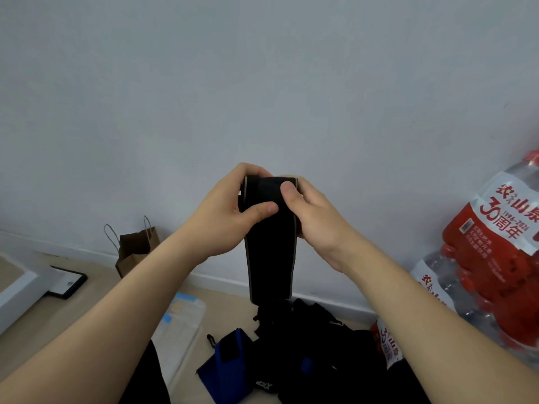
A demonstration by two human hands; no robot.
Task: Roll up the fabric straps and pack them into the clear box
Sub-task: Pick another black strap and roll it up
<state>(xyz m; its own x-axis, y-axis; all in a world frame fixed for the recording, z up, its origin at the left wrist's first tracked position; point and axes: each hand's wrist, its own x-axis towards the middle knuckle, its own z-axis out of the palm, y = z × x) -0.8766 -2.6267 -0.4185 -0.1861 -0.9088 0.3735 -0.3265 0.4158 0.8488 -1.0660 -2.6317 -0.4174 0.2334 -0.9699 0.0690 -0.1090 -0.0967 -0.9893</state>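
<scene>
A black fabric strap (271, 258) with pale edging is held up in front of the wall by both hands. The left hand (217, 212) is curled round the strap's upper end from the left, with its thumb pressed across the front face. The right hand (316, 220) is curled round the same end from the right, with its thumb laid near the top, where the strap is folded over. Each grip is thus clenched on the strap.

Below the grip, the rest of the strap hangs straight down to a pile of dark straps (315, 345) on the floor; whether it touches the pile cannot be told. A blue strap (230, 371) is seen at the pile's left. The clear box (183, 319) lies on the floor left of the pile, well below the hands. A brown paper bag (137, 249) stands by the wall, and packs of bottled water (495, 258) are stacked at the right.
</scene>
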